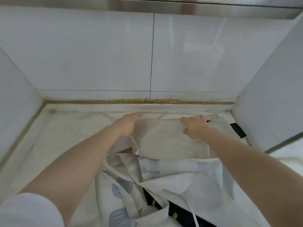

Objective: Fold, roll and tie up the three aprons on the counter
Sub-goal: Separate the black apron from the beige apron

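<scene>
White wall tiles (98,54) fill everything from nine through twelve to three o'clock, meeting the pale marble desk (65,136) at a stained seam. On the desk, from the centre down to six o'clock, lies a heap of aprons. The plain cream apron (172,140) sits at the centre, folded into a flat panel with its far edge close to the back ledge, one thin tie (161,115) trailing off toward twelve. Below it, toward six, the apron printed with blue utensils (121,190) lies crumpled and partly tucked under the cream one. A dark navy apron (180,213) shows beneath them at five o'clock, and a black strip (238,130) of cloth pokes out at three.

Both bare forearms reach in from seven and four o'clock. The left hand (127,124) rests at the cream panel's far-left corner, fingers stretched out flat along the edge. The right hand (193,126) presses on the far-right corner, fingers spread and relaxed on the cloth, gripping nothing.
</scene>
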The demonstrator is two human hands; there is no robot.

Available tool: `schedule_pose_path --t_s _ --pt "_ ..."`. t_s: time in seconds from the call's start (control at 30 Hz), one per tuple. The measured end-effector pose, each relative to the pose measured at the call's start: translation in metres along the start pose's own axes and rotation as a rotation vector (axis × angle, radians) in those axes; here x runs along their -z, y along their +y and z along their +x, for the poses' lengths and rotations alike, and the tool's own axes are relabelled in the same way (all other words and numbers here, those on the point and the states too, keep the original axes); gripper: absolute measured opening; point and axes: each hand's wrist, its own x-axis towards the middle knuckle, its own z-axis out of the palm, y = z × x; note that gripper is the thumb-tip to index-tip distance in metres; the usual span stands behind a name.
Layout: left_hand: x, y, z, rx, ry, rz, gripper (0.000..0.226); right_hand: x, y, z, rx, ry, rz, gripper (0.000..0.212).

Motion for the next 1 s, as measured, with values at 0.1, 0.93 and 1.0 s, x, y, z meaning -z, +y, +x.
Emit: schedule_pose_path --t_s 0.1,0.93,1.0 --pt "-0.004 0.006 0.024 -0.061 -0.135 -0.022 0.053 0.008 0.006 0.014 0.127 0.091 0.197 0.009" --pt "-0.023 0.07 -0.009 -0.323 0.132 0.454 0.058 -0.003 0.028 -0.01 0.081 0.263 0.199 0.029" --pt "-0.036 0.108 0.006 -0.336 0.189 0.33 0.061 -0.003 0.031 -0.016 0.238 0.408 0.237 0.03"
